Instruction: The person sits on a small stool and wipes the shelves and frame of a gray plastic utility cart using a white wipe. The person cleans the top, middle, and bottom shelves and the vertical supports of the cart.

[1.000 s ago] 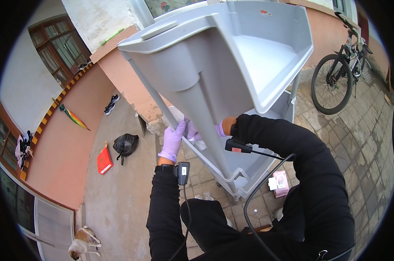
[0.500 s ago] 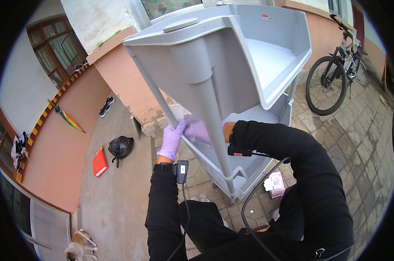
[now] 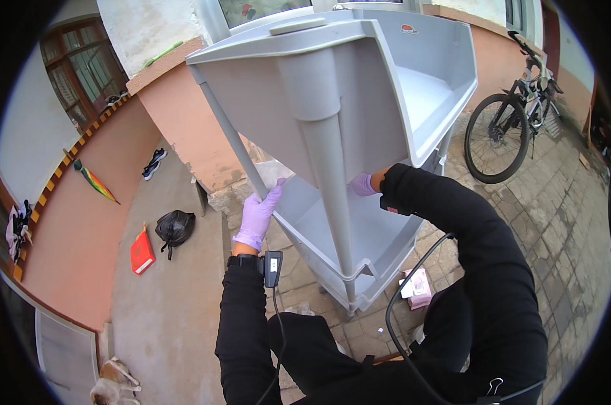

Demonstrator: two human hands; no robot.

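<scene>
A grey plastic tiered cart (image 3: 244, 88) stands in front of me, with an open upper tray and lower shelves joined by round posts. My left hand (image 3: 257, 214), in a purple glove, is closed on the left edge of the middle shelf beside the rear-left post. My right hand (image 3: 363, 182), gloved the same, reaches in under the upper tray, just right of the thick front post; its fingers are mostly hidden. An open pink wipes pack (image 3: 419, 290) lies on the pavers by my legs.
At left are a black bag (image 3: 175, 227), red flat package (image 3: 142, 253), folded rainbow umbrella (image 3: 96, 182), shoes (image 3: 154, 165) and a lying dog (image 3: 113, 385). A bicycle (image 3: 497, 138) stands at right by the building wall (image 3: 170, 121). Pavers surround the cart.
My right hand has moved from beside my left hand toward the right, deeper behind the front post. My left hand stays on the shelf edge. The whole view has shifted slightly.
</scene>
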